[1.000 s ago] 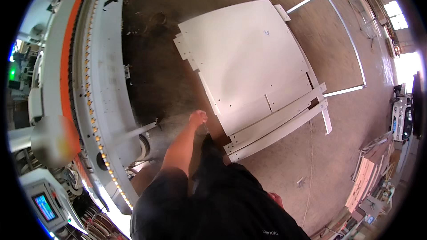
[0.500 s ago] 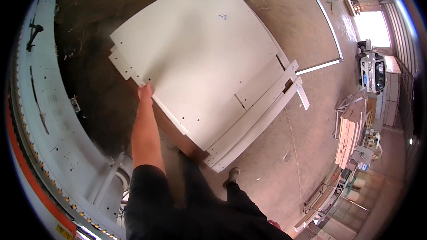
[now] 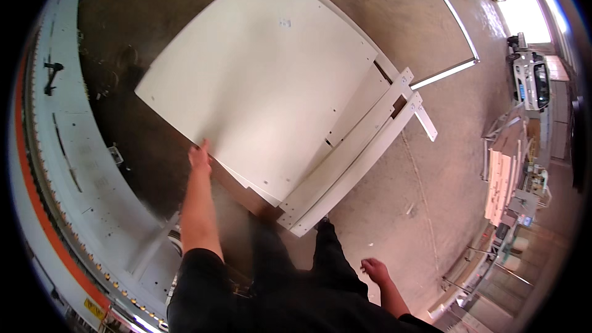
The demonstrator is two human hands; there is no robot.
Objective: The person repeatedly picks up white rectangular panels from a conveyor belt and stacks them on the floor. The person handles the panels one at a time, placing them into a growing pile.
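Head view, looking straight down: the left hand (image 3: 199, 155) is out at full reach, fingers closed on the near left edge of a big white panel (image 3: 265, 80). That panel sits on top of a stack of white boards (image 3: 345, 154), tilted a little, its near edge lifted clear of the one beneath. The stack lies on the concrete floor (image 3: 431, 166), just ahead of the person's dark trousers. Two long white rails (image 3: 364, 148) run along the stack's right side, touching it, with small holes dotted down their length.

The right hand (image 3: 374, 268) hangs low by the hip, well apart from the panel, fingers loosely curled and holding nothing.

To the left, a long grey machine (image 3: 74, 166) with an orange stripe curves along the edge of the picture. Far right, stacked white boards (image 3: 501, 185) stand near a bright doorway (image 3: 524, 15).
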